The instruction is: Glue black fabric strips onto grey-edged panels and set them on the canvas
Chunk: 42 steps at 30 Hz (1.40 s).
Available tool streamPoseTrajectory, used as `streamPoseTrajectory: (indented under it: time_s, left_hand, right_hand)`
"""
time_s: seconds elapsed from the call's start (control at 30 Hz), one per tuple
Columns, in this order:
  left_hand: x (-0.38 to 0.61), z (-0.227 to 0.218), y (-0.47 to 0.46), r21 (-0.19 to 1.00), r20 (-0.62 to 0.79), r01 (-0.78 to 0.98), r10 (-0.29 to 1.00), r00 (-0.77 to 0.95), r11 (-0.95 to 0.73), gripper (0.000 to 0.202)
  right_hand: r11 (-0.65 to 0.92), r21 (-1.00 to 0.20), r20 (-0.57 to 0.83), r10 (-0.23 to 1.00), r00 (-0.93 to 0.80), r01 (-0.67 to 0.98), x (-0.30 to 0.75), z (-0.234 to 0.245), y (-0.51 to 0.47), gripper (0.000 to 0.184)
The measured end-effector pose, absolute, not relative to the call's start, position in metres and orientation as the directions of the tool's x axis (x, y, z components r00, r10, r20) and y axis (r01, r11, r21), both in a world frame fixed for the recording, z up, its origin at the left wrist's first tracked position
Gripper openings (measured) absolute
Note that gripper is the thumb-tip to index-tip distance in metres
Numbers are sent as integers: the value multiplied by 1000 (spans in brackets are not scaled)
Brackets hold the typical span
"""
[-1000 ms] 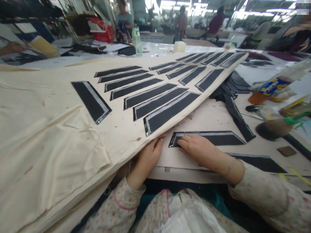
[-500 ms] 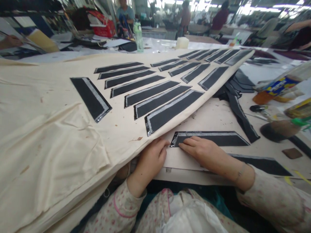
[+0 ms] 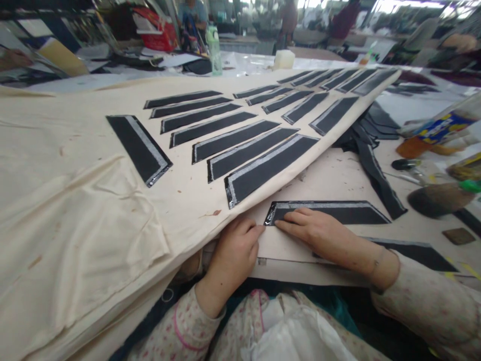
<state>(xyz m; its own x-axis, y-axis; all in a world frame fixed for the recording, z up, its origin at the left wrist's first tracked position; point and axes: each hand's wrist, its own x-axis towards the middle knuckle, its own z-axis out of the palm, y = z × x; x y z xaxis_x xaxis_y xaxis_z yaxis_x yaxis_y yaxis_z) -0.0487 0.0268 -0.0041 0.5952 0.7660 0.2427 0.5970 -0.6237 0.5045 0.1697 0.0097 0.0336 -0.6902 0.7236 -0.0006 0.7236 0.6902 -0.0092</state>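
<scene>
A black fabric piece [image 3: 349,214] with a slanted right end and a pale strip along its upper edge lies flat on the cream work board [image 3: 285,246]. Its left end has a shiny, wet-looking border. My right hand [image 3: 319,233] rests over the piece, fingers stretched out and tips touching its left part. At the left corner, my left hand [image 3: 236,248] has its fingers curled together, the thumb and forefinger tips at the corner; what they pinch, if anything, is hidden. Another black piece [image 3: 417,253] lies partly beneath my right forearm.
A raised cream cloth [image 3: 195,200] carries several black pieces in rows, its edge close above my left hand. To the right are dark fabric strips [image 3: 376,175], a labelled bottle [image 3: 436,133], and a dark-bottomed container [image 3: 432,201]. Other people are in the background.
The view has shifted slightly. My left fingertips have come a little closer to the piece's left corner; my right hand stays on the piece.
</scene>
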Motion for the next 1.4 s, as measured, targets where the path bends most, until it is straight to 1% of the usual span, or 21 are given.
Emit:
streamPoseTrajectory:
  time_s: [0.1, 0.23, 0.4, 0.47, 0.57, 0.7, 0.87, 1.03, 1.13, 1.2, 1.3, 1.4]
  left_hand:
    - [-48, -5, 27, 469, 249, 608, 757, 604, -640, 33]
    - [-47, -5, 27, 454, 251, 612, 752, 609, -647, 32]
    - [-47, -5, 27, 464, 240, 618, 762, 602, -635, 30]
    - [-47, -5, 27, 473, 244, 617, 766, 594, -629, 30]
    - [-48, -5, 27, 488, 259, 616, 776, 575, -619, 28]
    - [-49, -6, 26, 508, 256, 615, 788, 560, -603, 25]
    - [-49, -5, 25, 520, 255, 611, 791, 556, -597, 24]
    - [-50, -6, 25, 521, 285, 589, 776, 563, -618, 23]
    - [-51, -5, 24, 522, 302, 544, 738, 603, -658, 24]
    - [-51, -4, 22, 514, 312, 496, 691, 652, -700, 25]
    - [-47, -2, 20, 471, 316, 441, 613, 724, -764, 29]
    - [-39, -1, 19, 426, 284, 473, 610, 739, -771, 33]
  right_hand:
    - [700, -21, 11, 714, -700, 714, 169, 34, 12, 44]
    - [705, -48, 16, 709, -705, 708, 168, 34, 14, 42]
    - [704, -18, -8, 710, -704, 710, 167, 35, 15, 41]
    - [689, 0, -13, 724, -689, 724, 165, 34, 15, 34]
    - [652, 34, 7, 758, -653, 757, 160, 33, 16, 18]
    - [610, 71, 35, 789, -613, 789, 152, 31, 18, 10]
    - [599, 80, 30, 797, -603, 797, 151, 30, 22, 9]
    - [555, 45, 37, 830, -556, 831, 153, 32, 24, 13]
    - [509, 23, 15, 860, -509, 861, 151, 34, 23, 15]
    - [471, 6, 4, 882, -471, 882, 149, 36, 22, 16]
    - [426, -14, -1, 905, -426, 905, 147, 37, 21, 15]
    - [414, -23, 18, 910, -414, 910, 147, 36, 20, 13]
